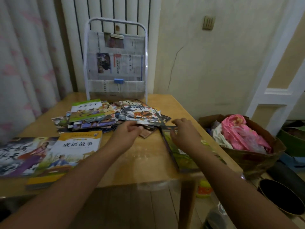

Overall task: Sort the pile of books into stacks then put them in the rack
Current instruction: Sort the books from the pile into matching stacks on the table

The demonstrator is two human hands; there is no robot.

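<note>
A loose pile of colourful thin picture books [112, 115] lies toward the wooden table's [143, 164] far edge, before the white metal newspaper-lined rack [115, 63]; the left hand [127, 133] pinches a book at the pile's near edge; the right hand [184, 132], fingers loosely curled, rests on a green-covered book [183, 156] near the table's right edge.

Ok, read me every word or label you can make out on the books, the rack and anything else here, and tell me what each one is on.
"成语故事": yellow-topped book near the table's left front.
"成语故事", less sharp, last characters uncertain: green-topped book atop the pile.
Large brush characters, partly cut off, not surely readable: dark-covered book at far left.
Title on the lion-picture book: blurred.
Newspaper lining the rack: print too small.
Green book under the right hand: unreadable.
</note>
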